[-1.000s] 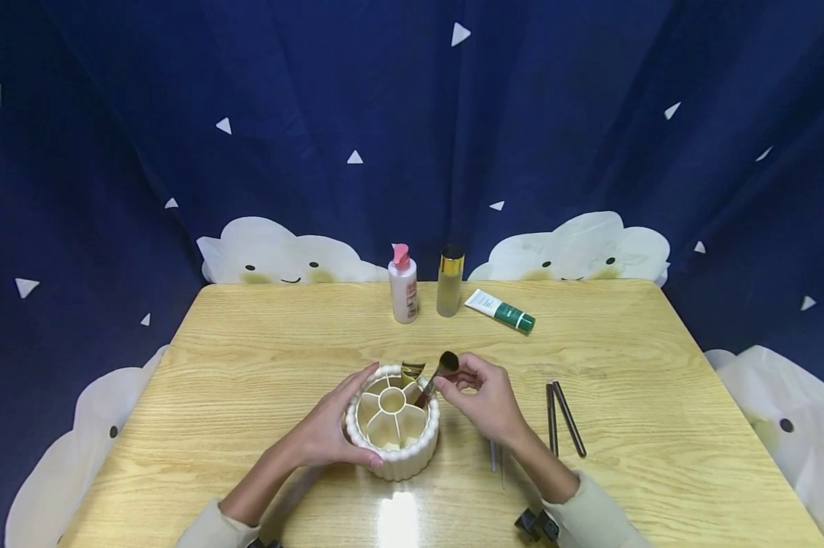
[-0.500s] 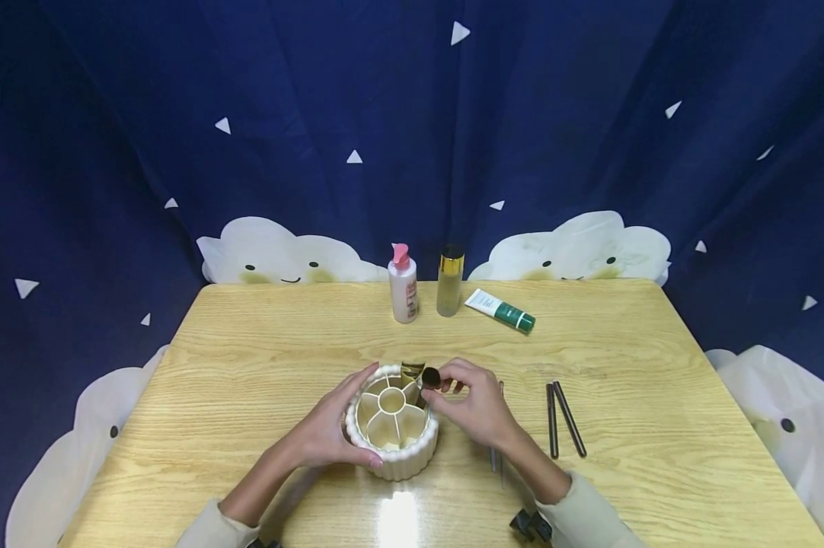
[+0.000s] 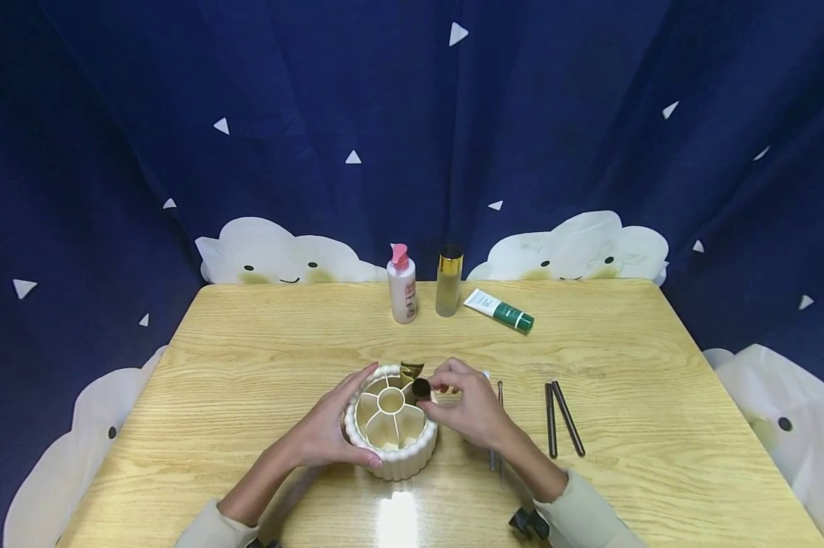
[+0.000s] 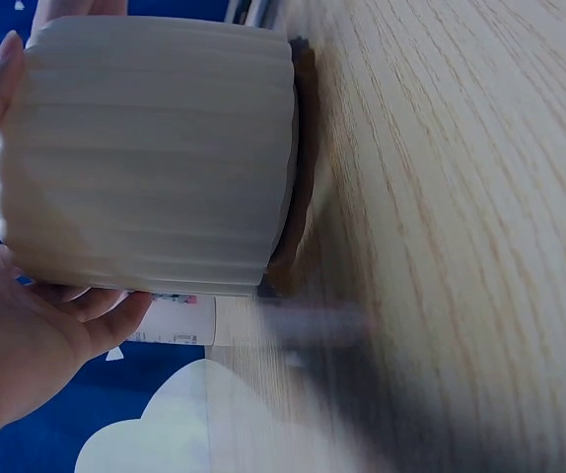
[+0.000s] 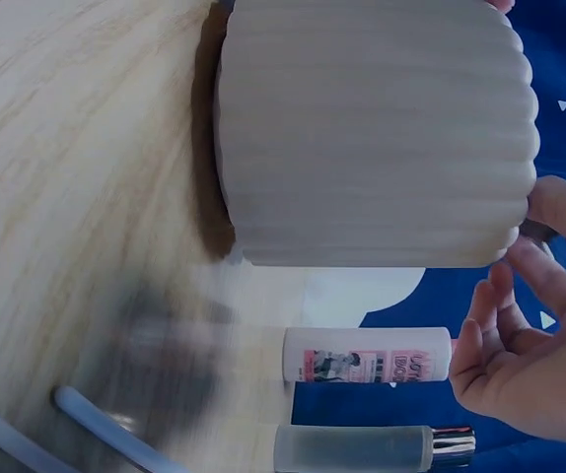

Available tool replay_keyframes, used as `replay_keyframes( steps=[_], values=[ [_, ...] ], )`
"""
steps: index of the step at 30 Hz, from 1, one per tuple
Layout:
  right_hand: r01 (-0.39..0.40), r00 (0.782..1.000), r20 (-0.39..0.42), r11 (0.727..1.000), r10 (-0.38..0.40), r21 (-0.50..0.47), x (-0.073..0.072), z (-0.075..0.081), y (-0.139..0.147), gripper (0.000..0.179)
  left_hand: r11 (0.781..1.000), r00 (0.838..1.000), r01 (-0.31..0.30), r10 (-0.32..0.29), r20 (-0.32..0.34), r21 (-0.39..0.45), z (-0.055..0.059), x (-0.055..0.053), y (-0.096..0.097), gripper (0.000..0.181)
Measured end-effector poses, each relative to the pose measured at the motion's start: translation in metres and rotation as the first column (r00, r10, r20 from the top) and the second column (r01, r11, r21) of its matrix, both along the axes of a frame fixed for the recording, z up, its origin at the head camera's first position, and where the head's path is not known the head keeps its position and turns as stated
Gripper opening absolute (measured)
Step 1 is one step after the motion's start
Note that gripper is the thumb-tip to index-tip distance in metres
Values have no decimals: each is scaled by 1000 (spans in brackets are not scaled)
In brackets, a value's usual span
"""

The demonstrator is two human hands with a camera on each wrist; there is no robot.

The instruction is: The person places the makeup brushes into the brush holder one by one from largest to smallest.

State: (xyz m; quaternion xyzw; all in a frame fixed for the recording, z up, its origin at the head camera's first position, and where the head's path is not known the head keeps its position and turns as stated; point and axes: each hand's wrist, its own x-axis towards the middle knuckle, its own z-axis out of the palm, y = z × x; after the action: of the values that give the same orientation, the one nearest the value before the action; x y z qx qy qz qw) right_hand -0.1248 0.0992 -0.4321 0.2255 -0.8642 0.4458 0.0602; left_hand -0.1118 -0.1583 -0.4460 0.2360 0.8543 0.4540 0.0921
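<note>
A round cream makeup brush holder (image 3: 400, 460) with a beaded rim and petal-shaped compartments stands on the table in the head view. My left hand (image 3: 330, 428) grips it from the left, thumb at the front and fingers round the back; the left wrist view shows its ribbed wall (image 4: 145, 158) beside that palm. At the right rear rim, my right hand (image 3: 470, 405) pinches a makeup brush (image 3: 421, 389). Its dark bristles point up, and its handle is hidden inside a compartment. A gold-coloured item (image 3: 411, 371) sticks up from the rear compartment.
Behind the holder stand a pink-topped pump bottle (image 3: 402, 293) and a gold-collared bottle (image 3: 448, 288). A green-and-white tube (image 3: 499, 310) lies beside them. Two dark sticks (image 3: 551, 420) lie at the right. Slim tools (image 3: 500, 392) lie partly under my right forearm.
My right hand has moved left and the brush has gone from leaning outside the rim to upright and lower in the compartment. My left hand and the holder have stayed put.
</note>
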Motion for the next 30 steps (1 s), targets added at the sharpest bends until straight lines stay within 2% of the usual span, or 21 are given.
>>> replay_keyframes(
  steps=[6,10,15,22,26,30],
  values=[
    [-60,997,45,998,59,26,1,6,6,24,1000,1000,0,0,-2,3,0,0,0,124],
    [-66,995,81,998,65,7,1,9,15,26,1000,1000,-1,1,0,3,0,-1,1,124],
    [-51,996,75,998,53,-20,0,6,33,18,1000,1000,-7,7,-16,-18,0,0,1,125],
    [32,995,94,998,-37,60,-3,-7,66,14,1000,998,20,-21,-57,-20,1,-1,3,130],
    [98,986,119,988,-113,121,-6,-11,88,17,999,996,42,-44,-83,-24,0,-2,4,130],
    [151,976,130,974,-174,171,-11,-15,115,25,998,994,38,-42,-104,-42,-1,-1,5,133]
  ],
)
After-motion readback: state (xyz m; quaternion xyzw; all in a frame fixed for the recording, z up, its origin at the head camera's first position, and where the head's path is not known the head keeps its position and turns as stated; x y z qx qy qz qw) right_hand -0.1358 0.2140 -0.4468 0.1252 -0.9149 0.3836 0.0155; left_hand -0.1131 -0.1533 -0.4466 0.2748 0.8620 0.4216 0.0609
